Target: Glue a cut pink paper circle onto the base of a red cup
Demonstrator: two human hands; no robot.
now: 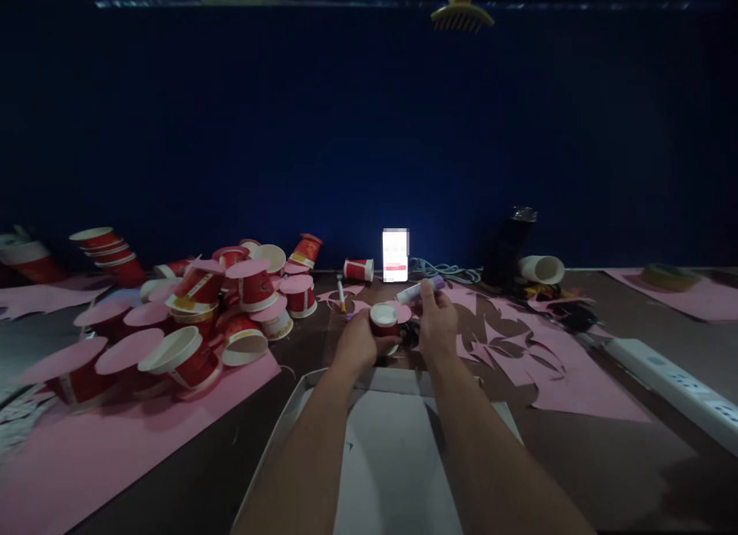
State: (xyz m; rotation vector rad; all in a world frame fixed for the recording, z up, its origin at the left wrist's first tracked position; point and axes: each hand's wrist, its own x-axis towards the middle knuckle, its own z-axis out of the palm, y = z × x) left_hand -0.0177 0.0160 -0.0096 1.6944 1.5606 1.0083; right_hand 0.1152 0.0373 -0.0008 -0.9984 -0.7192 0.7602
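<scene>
My left hand [358, 341] is wrapped round a small red paper cup [385, 329], whose pale round end faces up. In my right hand [439, 323] is a glue stick [410, 294] with a white and purple body, tilted, its whitish end pointing left above and beside the cup. A pink paper disc [402, 313] shows just behind the cup, between the two hands; whether it touches the cup I cannot tell. Something dark [408, 333] lies partly hidden between the hands.
Left, several red paper cups, many topped with pink discs [130, 349], crowd a pink sheet [144, 458]. Pink offcuts [519, 358] and a power strip [680, 381] lie right. A lit phone [395, 257], cable [447, 271] and dark bottle [510, 247] stand behind. A white box lid [397, 450] lies beneath my forearms.
</scene>
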